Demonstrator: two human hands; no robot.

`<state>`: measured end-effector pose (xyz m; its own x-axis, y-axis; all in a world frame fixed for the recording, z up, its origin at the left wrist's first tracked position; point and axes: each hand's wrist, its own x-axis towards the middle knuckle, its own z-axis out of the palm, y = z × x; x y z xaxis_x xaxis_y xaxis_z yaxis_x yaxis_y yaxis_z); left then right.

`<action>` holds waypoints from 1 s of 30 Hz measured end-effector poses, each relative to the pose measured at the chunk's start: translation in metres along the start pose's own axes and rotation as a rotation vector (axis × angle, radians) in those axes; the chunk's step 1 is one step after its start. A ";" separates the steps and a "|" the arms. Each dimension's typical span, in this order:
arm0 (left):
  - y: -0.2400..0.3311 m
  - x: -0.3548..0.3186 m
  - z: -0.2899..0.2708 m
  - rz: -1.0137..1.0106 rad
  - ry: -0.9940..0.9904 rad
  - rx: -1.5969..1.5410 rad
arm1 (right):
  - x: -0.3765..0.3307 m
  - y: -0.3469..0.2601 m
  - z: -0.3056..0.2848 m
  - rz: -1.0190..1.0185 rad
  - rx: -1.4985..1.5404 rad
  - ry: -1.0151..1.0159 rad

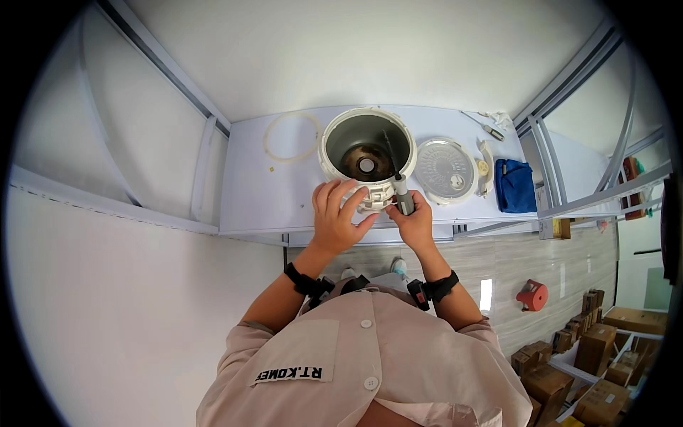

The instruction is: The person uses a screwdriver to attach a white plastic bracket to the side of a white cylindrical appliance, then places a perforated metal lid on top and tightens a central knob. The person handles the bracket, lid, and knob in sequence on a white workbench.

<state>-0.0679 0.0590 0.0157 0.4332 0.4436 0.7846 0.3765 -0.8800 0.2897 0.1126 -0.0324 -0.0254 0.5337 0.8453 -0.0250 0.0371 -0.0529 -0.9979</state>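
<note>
We look straight down from a fisheye camera worn on our head, close above our own chest and forearms. The table lies just ahead at picture centre; straight wall and frame edges bend toward the dark circular rim.

white sealing ring far left on surface | round inner lid | blue cloth beside it | cardboard boxes on floor, red thing too

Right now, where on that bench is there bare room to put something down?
Bare bench lies left of the cooker body, below the loose ring. The right is crowded: round lid plate, blue cloth, screwdriver. Both hands fill the front edge.
</note>
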 end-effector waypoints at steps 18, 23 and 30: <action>-0.007 0.009 0.002 -0.041 -0.098 -0.145 | -0.001 -0.020 0.000 0.023 -0.050 0.053; -0.006 0.011 0.001 -0.064 -0.111 -0.163 | 0.000 -0.025 0.000 0.014 -0.071 0.068; -0.005 0.013 0.001 -0.088 -0.120 -0.185 | -0.002 -0.030 0.001 0.044 -0.080 0.053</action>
<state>-0.0632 0.0690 0.0235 0.5037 0.5272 0.6843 0.2657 -0.8483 0.4580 0.1097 -0.0323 0.0049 0.5799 0.8122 -0.0634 0.0788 -0.1333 -0.9879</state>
